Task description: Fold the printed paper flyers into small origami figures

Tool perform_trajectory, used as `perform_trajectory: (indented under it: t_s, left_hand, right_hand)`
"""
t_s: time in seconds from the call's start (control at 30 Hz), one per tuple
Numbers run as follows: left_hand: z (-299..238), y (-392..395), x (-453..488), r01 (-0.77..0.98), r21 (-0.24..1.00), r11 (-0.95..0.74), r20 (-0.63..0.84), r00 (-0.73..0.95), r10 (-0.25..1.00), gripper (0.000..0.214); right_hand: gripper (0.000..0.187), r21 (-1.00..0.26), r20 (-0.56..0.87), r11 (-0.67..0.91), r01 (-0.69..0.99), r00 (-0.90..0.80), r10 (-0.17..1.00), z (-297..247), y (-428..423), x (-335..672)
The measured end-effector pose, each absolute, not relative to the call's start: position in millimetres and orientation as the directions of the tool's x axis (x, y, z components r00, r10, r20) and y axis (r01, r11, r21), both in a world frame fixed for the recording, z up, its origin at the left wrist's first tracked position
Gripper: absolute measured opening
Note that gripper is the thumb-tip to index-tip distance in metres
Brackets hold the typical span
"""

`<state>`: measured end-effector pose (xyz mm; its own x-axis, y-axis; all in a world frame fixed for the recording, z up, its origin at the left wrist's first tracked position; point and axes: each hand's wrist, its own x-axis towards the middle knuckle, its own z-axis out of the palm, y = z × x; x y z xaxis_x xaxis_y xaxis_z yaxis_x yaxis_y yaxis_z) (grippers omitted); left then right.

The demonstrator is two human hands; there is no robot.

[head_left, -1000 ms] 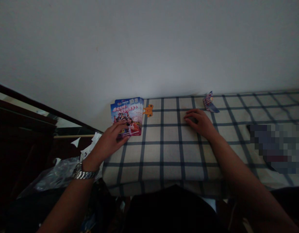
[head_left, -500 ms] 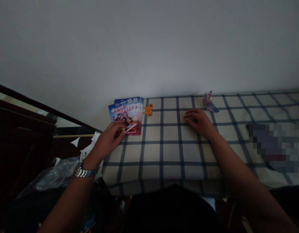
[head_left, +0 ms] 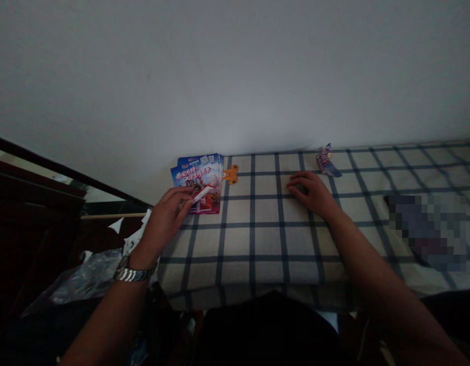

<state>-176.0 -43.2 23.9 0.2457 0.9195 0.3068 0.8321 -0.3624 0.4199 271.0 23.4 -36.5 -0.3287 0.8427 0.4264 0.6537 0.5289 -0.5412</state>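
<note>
My left hand (head_left: 167,213), with a metal watch on its wrist, is over the lower left of a stack of printed flyers (head_left: 200,173). Its thumb and fingers pinch a slim white strip (head_left: 203,194) with a reddish edge; whether this is loose or part of a flyer I cannot tell. My right hand (head_left: 310,193) rests on the checked cloth (head_left: 265,234) with fingers loosely curved, thumb apart, holding nothing. Beyond it, near the wall, stands a folded flyer piece (head_left: 325,160), crumpled and upright. An orange bear-shaped figure (head_left: 231,175) lies beside the stack.
A wall (head_left: 238,76) rises behind the cloth-covered surface. A dark, partly pixelated flat object (head_left: 418,223) lies at the right. Below the left edge are torn white paper (head_left: 116,225) and a clear plastic bag (head_left: 88,277). A dark rail (head_left: 67,168) slants along the left.
My left hand has shifted slightly left and tilted the white strip up a little over the flyers. The right hand stays on the cloth; the view has moved slightly.
</note>
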Motion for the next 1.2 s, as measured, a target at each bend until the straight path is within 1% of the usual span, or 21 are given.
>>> perform_trajectory:
  t_s: [0.1,0.23,0.33,0.5,0.6,0.7,0.9,1.03,1.2]
  left_hand:
    - [31.7,-43.3,-161.9,0.819,0.408,-0.404,0.342,0.273,0.899,0.021]
    - [37.1,-44.1,-136.4,0.792,0.396,-0.465,0.336,0.347,0.876,0.02]
    - [37.1,-45.2,-114.1,0.737,0.403,-0.542,0.353,0.421,0.836,0.016]
    - [29.9,-43.9,-77.3,0.697,0.349,-0.627,0.369,0.513,0.775,0.013]
    - [23.4,-42.5,-58.1,0.641,0.336,-0.69,0.392,0.571,0.721,0.014]
    - [17.1,-42.7,-41.5,0.591,0.359,-0.722,0.369,0.621,0.692,0.014]
    - [2.8,-43.4,-16.7,0.547,0.34,-0.765,0.343,0.685,0.643,0.017]
    - [-5.3,-42.0,-6.3,0.529,0.305,-0.792,0.312,0.73,0.608,0.019]
    - [-7.7,-40.6,-1.6,0.503,0.263,-0.824,0.271,0.781,0.563,0.017]
  right_hand:
    - [0.016,-0.546,0.423,0.524,0.654,-0.325,0.846,-36.1,23.1,270.6]
    - [0.016,-0.56,0.424,0.518,0.647,-0.313,0.85,-35.0,21.7,269.5]
    - [0.016,-0.569,0.428,0.512,0.644,-0.3,0.852,-33.8,21.0,269.3]
    - [0.017,-0.585,0.432,0.5,0.638,-0.276,0.858,-31.1,19.8,270.0]
    - [0.017,-0.599,0.442,0.49,0.633,-0.248,0.862,-28.6,18.1,269.0]
    - [0.017,-0.614,0.445,0.483,0.624,-0.231,0.865,-25.9,16.3,267.5]
    - [0.019,-0.595,0.458,0.487,0.64,-0.228,0.859,-23.7,12.6,264.5]
    - [0.027,-0.552,0.459,0.533,0.641,-0.301,0.836,-27.7,10.6,260.5]
    - [0.049,-0.468,0.396,0.595,0.653,-0.446,0.802,-35.3,9.6,255.5]
